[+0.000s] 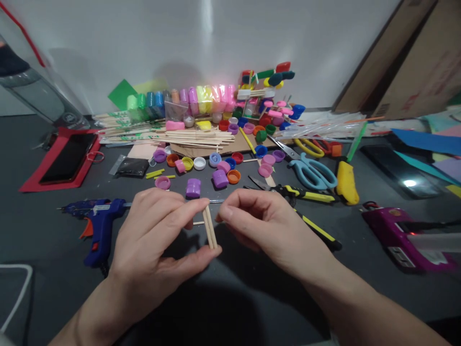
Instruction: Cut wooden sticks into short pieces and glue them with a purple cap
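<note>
Two short wooden sticks [210,228], lying side by side, are pinched at their ends between the thumb and index finger of my left hand [154,240]. Just to their right is my right hand [262,223], its fingers curled and thumb pressed toward the index finger. Whatever it may hold is hidden. A small stick piece [198,223] lies on the table behind the left fingers. Beyond the hands stand two purple bottle caps [193,188]. Yellow-handled pliers [298,193] lie behind my right hand, partly covered by it.
A blue glue gun [103,226] lies left, a phone [68,158] behind it. Colourful caps [199,163], wooden skewers [201,138] and clay tubs [194,100] fill the back. Blue scissors [313,170], a yellow cutter [347,182] and a purple power strip [403,235] lie right.
</note>
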A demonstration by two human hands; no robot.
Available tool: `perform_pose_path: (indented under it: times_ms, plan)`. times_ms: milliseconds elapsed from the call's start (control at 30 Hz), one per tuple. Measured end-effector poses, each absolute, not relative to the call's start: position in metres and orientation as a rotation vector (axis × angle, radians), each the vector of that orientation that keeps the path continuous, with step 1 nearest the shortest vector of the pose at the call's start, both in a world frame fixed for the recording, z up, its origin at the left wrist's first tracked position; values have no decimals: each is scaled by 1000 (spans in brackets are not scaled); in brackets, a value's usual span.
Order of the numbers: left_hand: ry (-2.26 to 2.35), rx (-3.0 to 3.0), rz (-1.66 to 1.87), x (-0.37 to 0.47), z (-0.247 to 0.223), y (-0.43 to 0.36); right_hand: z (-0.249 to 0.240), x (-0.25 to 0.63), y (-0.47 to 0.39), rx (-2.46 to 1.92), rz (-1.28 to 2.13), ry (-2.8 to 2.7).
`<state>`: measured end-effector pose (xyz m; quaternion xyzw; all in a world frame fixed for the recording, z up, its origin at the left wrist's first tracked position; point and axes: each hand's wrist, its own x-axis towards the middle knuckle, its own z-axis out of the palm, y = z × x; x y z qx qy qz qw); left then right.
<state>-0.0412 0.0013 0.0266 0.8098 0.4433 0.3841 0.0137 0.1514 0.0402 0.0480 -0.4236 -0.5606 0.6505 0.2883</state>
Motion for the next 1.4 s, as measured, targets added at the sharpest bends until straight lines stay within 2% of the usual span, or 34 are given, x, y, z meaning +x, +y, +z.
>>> perform_pose_path:
  times_ms: [100,467,700,867,1133,1400]
  plan:
    - [1410,2485,1218,-42,28,1,48,152,43,-1123,1760,-1529]
    - [1441,2436,1251,-41,32,-1,31,150,44,-797,2279,-1272]
    - [1507,2412,1175,-44,31,-2,25,149,46,-756,2408,-1128]
    - [1533,2420,1151,-45,34,0,24,148,46,-804,2384,-1152]
    - [1475,2584,1004,-42,30,1,20,148,49,-957,2058,-1250]
    - [1346,2551,1021,-41,26,0,19,149,50,-991,2069,-1225]
